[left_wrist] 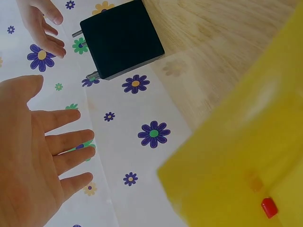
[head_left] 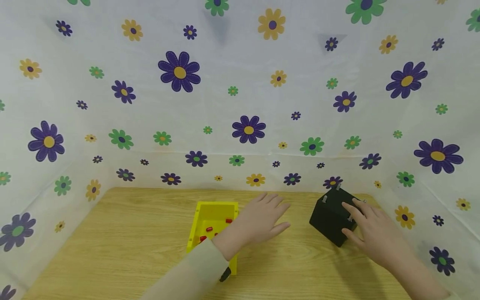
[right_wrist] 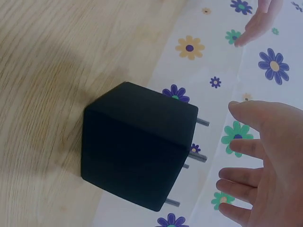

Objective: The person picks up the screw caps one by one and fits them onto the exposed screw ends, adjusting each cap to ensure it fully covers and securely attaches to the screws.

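Note:
My left hand (head_left: 260, 221) reaches over the right side of a yellow bin (head_left: 217, 204), its fingers straight and spread. Nothing is in its palm in the left wrist view. Inside the bin lie several small red pieces (head_left: 209, 229), partly hidden by my left forearm. A black block (head_left: 331, 218) stands at the right of the table, with threaded metal studs (right_wrist: 198, 156) sticking up from its top. My right hand (right_wrist: 270, 165) hovers beside the studs, fingers relaxed and apart from the block in the right wrist view. In the head view its fingertips overlap the block.
A wood-grain table (head_left: 142, 233) lies under everything. White sheeting printed with flowers (head_left: 225, 108) rises behind the table and along both sides, close to the block at the right. A small dark object (head_left: 225, 275) shows under my left sleeve beside the bin.

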Motion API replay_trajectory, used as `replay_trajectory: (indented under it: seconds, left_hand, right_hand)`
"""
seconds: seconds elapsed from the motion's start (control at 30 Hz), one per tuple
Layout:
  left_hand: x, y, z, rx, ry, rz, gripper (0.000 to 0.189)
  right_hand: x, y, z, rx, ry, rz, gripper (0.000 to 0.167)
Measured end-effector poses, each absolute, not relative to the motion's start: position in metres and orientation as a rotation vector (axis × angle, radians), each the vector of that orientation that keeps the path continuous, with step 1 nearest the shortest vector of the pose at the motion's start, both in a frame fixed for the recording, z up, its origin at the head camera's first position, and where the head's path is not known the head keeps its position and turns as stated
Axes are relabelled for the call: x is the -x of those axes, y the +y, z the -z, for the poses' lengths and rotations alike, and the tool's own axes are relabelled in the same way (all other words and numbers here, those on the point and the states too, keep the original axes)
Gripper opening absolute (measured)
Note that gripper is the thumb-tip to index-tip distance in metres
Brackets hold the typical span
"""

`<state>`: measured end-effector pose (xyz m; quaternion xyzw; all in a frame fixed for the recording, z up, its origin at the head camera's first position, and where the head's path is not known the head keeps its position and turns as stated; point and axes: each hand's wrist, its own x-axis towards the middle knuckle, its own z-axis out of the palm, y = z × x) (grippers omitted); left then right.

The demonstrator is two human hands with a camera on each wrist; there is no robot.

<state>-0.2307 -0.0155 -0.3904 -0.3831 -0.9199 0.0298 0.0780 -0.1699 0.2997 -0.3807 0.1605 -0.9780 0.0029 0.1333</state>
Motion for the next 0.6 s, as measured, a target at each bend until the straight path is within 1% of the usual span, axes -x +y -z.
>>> replay_trajectory:
  seconds: [0.6]
  left_hand:
    - [0.241, 0.015, 0.388, 1.138, -2.773, -0.165, 0.060]
  right_hand:
    - [0.172, 0.319, 0.385, -0.384, -2.842, -0.020, 0.071]
